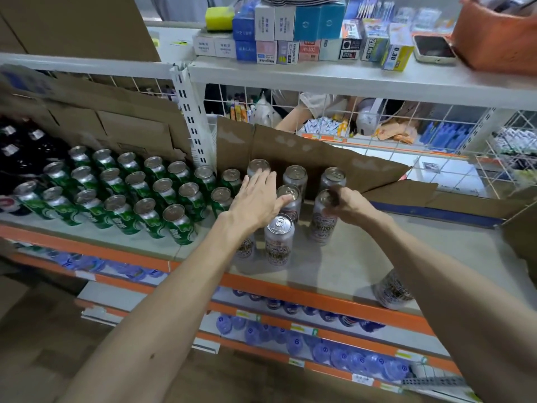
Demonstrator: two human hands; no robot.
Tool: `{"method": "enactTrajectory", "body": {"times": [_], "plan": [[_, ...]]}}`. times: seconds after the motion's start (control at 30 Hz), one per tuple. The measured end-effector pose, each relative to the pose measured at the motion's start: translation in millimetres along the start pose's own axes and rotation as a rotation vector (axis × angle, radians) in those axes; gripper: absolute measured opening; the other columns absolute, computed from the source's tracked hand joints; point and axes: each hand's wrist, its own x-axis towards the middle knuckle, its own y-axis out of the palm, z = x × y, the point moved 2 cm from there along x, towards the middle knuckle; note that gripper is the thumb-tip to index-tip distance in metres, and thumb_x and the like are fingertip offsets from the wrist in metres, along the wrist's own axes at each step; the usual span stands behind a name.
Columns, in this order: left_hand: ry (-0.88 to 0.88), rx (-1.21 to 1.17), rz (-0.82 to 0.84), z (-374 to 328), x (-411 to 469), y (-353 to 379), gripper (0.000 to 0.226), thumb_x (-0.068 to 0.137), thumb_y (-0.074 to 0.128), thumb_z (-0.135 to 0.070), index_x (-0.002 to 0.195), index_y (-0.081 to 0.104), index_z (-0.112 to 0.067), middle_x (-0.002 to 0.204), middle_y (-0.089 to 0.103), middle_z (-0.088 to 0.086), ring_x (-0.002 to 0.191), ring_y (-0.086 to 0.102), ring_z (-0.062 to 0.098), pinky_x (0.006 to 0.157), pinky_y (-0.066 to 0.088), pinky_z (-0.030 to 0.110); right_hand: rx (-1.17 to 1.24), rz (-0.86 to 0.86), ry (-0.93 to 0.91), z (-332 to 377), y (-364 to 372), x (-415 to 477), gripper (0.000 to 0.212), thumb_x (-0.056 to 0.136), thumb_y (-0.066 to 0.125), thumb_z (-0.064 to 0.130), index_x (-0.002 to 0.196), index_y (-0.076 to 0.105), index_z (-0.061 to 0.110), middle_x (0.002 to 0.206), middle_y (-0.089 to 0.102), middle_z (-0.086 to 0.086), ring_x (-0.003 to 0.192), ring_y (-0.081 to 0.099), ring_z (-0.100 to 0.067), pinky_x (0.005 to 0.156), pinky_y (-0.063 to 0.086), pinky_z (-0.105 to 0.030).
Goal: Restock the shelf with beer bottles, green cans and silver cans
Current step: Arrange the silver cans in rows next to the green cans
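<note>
- The right hand (347, 202) pinched the top of an upright silver printed aluminium can (323, 225) standing directly beneath it, midway between the shelf's edges.
- The left hand (258, 199), fingers straight, touched a neighbouring silver can (287, 196).

The left arm (174, 301) and the right arm (436, 274) are bare from wrist to the frame's edge. A small dark spot (151, 357) marks the left arm near the elbow. The left hand (255, 199) and right hand (347, 203) are bare too, the right one blurred.
</note>
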Motion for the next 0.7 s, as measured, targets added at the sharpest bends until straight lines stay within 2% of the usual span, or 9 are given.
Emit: {"method": "enactTrajectory", "body": {"times": [0.2,0.37,0.43,0.5,0.6,0.7], "plan": [[-0.003,0.003,-0.015,-4,8,6,0.072,0.101,0.039,-0.05,0.154,0.02,-0.005,0.16,0.025,0.014,0.15,0.017,0.027,0.122,0.009,0.046,0.006,-0.01,0.007,-2,2,-1,0.054,0.077,0.076,0.027,0.124,0.054,0.01,0.114,0.065,-0.017,0.097,0.063,-0.034,0.076,0.05,-0.036],[0.007,0.004,-0.016,-15,5,3,0.074,0.101,0.04,-0.05,0.155,0.018,-0.005,0.162,0.02,0.014,0.151,0.012,0.026,0.122,0.007,0.045,0.082,0.015,0.016,-2,3,0,0.06,0.077,0.075,0.027,0.129,0.049,0.011,0.112,0.065,-0.015,0.094,0.064,-0.031,0.067,0.048,-0.031],[0.003,0.0,-0.016,-16,4,0,0.074,0.101,0.04,-0.05,0.155,0.018,-0.005,0.163,0.018,0.014,0.152,0.01,0.026,0.122,0.006,0.045,0.117,-0.001,0.01,-5,1,-5,0.062,0.073,0.076,0.038,0.123,0.05,0.013,0.11,0.066,-0.01,0.092,0.064,-0.028,0.07,0.052,-0.034],[0.005,-0.002,-0.016,-17,5,-2,0.074,0.101,0.04,-0.05,0.156,0.017,-0.005,0.163,0.016,0.014,0.152,0.009,0.026,0.122,0.005,0.044,0.147,-0.08,0.038,-12,-4,-15,0.057,0.076,0.075,0.047,0.11,0.048,0.01,0.105,0.061,-0.007,0.092,0.06,-0.027,0.072,0.048,-0.035],[0.015,-0.013,-0.005,-23,5,-5,0.074,0.102,0.039,-0.05,0.156,0.016,-0.005,0.164,0.014,0.014,0.153,0.007,0.025,0.123,0.005,0.045,0.104,-0.182,0.076,-27,-14,-38,0.051,0.084,0.072,0.046,0.099,0.041,0.008,0.105,0.056,-0.017,0.094,0.055,-0.034,0.071,0.038,-0.034],[0.048,-0.032,0.005,-33,2,-6,0.073,0.102,0.039,-0.049,0.156,0.017,-0.005,0.164,0.014,0.014,0.153,0.007,0.025,0.124,0.006,0.045,0.021,-0.169,0.108,-50,-24,-64,0.045,0.089,0.067,0.041,0.096,0.041,0.006,0.103,0.056,-0.02,0.089,0.051,-0.031,0.068,0.032,-0.033]]}}
